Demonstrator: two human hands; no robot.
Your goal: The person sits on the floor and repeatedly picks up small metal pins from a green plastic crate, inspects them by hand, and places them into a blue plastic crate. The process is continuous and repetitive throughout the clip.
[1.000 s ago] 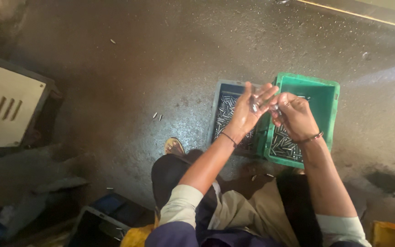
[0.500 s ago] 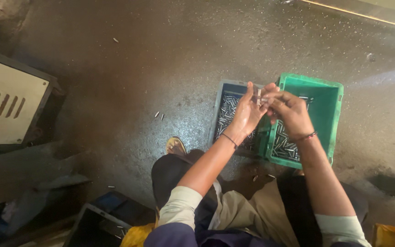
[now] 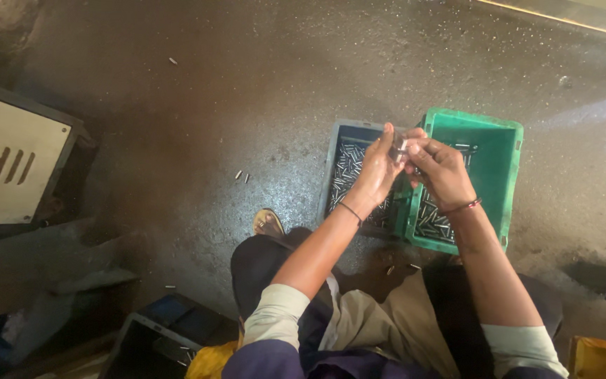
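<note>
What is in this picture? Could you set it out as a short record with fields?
Place: rough dark floor, seen from above
Left hand: raised over the blue crate, fingers pinching a small metal piece
Right hand: meets the left hand on the same piece
Blue crate: holds many small metal pins
Green crate: beside it, pins at its near end
Loose pins: on the floor, left of the crates

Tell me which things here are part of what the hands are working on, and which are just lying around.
In use:
left hand
right hand
small metal piece held between both hands' fingers
blue crate of metal pins
green crate of metal pins

Lying about:
loose pins on the floor
slotted panel
dark tray
</note>
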